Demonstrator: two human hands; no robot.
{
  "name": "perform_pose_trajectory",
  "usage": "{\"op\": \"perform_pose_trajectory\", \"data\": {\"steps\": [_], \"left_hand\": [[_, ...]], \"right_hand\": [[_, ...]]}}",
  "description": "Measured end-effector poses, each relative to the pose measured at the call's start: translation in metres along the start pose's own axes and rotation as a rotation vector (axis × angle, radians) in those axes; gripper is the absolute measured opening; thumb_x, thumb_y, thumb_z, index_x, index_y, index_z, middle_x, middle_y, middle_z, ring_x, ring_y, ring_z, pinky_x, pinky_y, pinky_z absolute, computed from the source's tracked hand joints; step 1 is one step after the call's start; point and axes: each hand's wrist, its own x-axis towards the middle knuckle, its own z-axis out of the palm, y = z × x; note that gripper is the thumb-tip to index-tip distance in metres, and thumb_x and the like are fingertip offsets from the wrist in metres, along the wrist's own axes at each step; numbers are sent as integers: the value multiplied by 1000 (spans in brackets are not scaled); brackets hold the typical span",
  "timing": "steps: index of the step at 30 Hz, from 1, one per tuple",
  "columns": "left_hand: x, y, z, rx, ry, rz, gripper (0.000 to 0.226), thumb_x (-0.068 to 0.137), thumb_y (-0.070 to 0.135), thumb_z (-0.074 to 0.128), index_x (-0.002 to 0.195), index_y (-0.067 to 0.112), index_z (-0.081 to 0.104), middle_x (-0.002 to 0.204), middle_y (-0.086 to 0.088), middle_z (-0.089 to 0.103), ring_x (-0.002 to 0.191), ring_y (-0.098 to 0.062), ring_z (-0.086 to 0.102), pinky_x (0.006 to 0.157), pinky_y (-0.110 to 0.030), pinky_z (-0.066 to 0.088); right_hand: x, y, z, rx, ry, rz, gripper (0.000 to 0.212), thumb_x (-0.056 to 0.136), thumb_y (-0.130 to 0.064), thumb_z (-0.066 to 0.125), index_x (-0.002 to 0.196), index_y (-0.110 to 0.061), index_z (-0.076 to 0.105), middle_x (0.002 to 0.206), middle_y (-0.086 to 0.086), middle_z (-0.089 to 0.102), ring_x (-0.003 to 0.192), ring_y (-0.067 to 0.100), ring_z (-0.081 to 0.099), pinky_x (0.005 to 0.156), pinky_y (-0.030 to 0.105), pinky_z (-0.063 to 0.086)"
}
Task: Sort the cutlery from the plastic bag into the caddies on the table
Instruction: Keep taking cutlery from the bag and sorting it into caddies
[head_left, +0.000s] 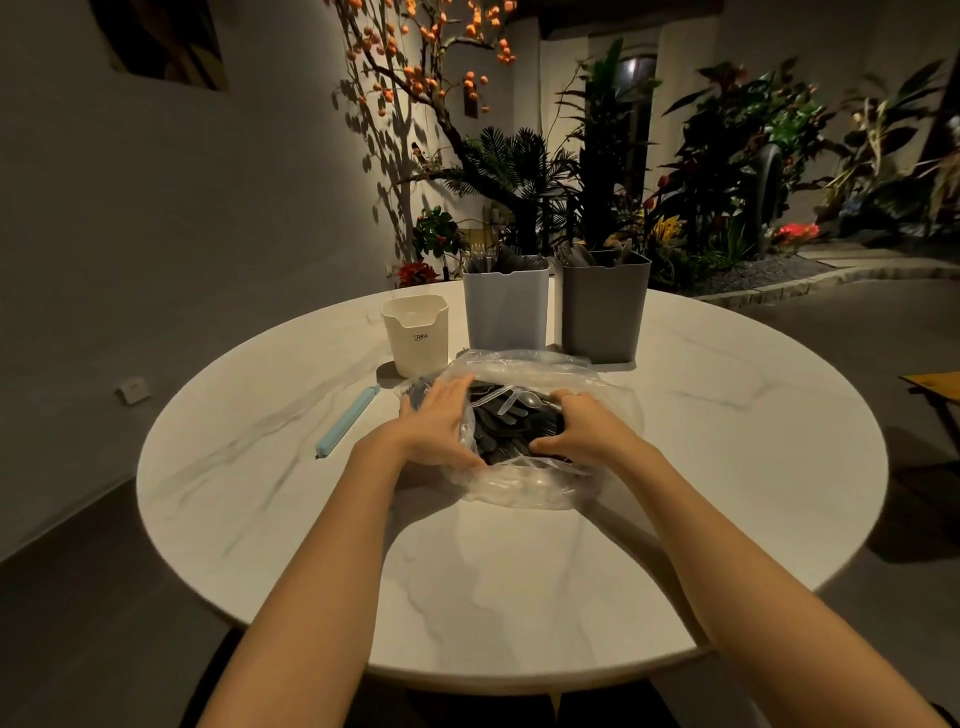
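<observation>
A clear plastic bag (519, 488) lies open in the middle of the round marble table (519, 582). Dark and clear plastic cutlery (501, 423) shows through its mouth. My left hand (436, 421) rests on the bag's left side with fingers straight, thumb at the near rim. My right hand (582, 431) grips the right rim with curled fingers. Behind the bag stand three caddies. The small cream caddy (415, 338) looks empty. Forks stick out of the pale blue-grey caddy (506, 312), and cutlery also shows in the dark grey caddy (602, 312).
A light blue bag clip (345, 421) lies on the table left of the bag. Potted plants and a tree with orange fruit stand beyond the far edge. A grey wall runs along the left.
</observation>
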Motion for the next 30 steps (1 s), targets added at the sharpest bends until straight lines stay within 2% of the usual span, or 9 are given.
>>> {"op": "perform_pose_trajectory", "data": {"steps": [6, 8, 11, 14, 17, 20, 23, 26, 30], "left_hand": [[4, 12, 11, 62, -2, 3, 116, 78, 29, 69, 150, 24, -22, 159, -4, -23, 144, -21, -26, 115, -57, -13], [6, 13, 13, 60, 46, -4, 116, 78, 28, 70, 150, 24, -21, 159, -4, -23, 145, -21, -26, 115, -58, -12], [9, 11, 16, 65, 173, -6, 114, 77, 23, 70, 151, 24, -16, 160, -3, -21, 145, -21, -23, 115, -58, -11], [10, 9, 17, 111, 259, 19, 109, 77, 24, 69, 153, 25, -7, 161, -1, -13, 147, -20, -19, 115, -60, -8], [11, 8, 17, 194, 336, 58, 101, 76, 34, 68, 153, 28, 4, 161, 0, -1, 147, -20, -9, 115, -57, -8], [9, 11, 14, 219, 427, 91, 88, 72, 52, 57, 150, 31, 22, 158, 3, 15, 141, -20, 6, 111, -52, 3], [8, 19, 13, 243, 563, 119, 75, 71, 60, 50, 140, 31, 42, 147, 9, 34, 129, -20, 21, 99, -41, 13], [10, 25, 13, 275, 711, 155, 59, 81, 56, 60, 131, 27, 54, 134, 8, 48, 122, -20, 32, 92, -38, 19], [16, 31, 18, 243, 669, 275, 55, 88, 38, 64, 138, 20, 49, 138, 2, 49, 129, -19, 38, 104, -33, 21]], "right_hand": [[-2, -5, -3, 78, 102, -7, 42, 82, -28, 71, 118, -10, 59, 108, 6, 65, 86, 17, 56, 69, 27, 45], [-2, -6, -3, 115, 131, -10, 39, 82, -27, 70, 118, -13, 61, 105, 5, 67, 84, 17, 57, 69, 27, 46], [-2, -5, -5, 285, 183, 4, 38, 80, -23, 74, 115, -12, 67, 96, 6, 69, 83, 20, 64, 78, 38, 56], [-2, -2, -7, 421, 237, 4, 33, 78, -20, 77, 110, -13, 71, 88, 2, 70, 78, 16, 65, 78, 38, 58], [-2, -1, -7, 372, 326, -16, 31, 79, -24, 77, 109, -18, 72, 96, 0, 72, 85, 15, 65, 80, 33, 56], [0, -2, -5, 344, 354, -30, 34, 80, -23, 76, 113, -17, 70, 103, 1, 72, 93, 18, 65, 86, 37, 54], [1, -1, -5, 288, 338, -73, 31, 79, -20, 76, 110, -13, 71, 100, 5, 73, 90, 20, 66, 85, 38, 54], [-1, -1, -8, 285, 347, -123, 29, 80, -17, 76, 108, -9, 72, 98, 7, 73, 84, 16, 64, 79, 29, 53], [-3, -5, -10, 351, 381, -181, 23, 79, -15, 77, 102, -8, 74, 87, 4, 72, 64, 0, 56, 60, 7, 41]]}}
